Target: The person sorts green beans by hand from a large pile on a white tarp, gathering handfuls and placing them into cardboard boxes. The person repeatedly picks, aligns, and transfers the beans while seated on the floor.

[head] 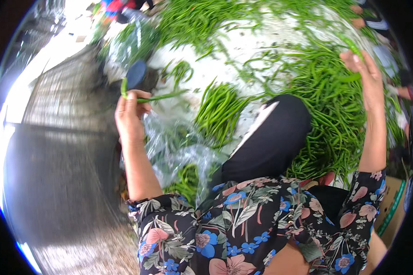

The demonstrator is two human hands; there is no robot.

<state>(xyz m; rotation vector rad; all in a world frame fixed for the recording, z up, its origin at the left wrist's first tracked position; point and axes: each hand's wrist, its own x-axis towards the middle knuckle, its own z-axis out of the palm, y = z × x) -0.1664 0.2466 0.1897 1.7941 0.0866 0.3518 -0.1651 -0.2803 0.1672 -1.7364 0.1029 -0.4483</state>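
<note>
My left hand (132,111), raised at the left, grips long green chili peppers (163,96) between thumb and fingers; one tip sticks up and another points right. My right hand (366,74) is raised at the upper right with a green chili pepper (349,44) between its fingers, above a large heap of green chilies (334,117). A smaller, roughly aligned bunch of chilies (220,113) lies on the white sheet between my left hand and my knee. Below my left hand, a clear plastic bag (189,158) has green chilies in and around it.
Another chili heap (199,20) spreads across the far side of the white sheet (258,36). A filled plastic bag (134,43) and a dark blue round object (136,74) stand upper left. Other people's hands (358,22) show at the right edge. A cardboard box (390,202) sits lower right.
</note>
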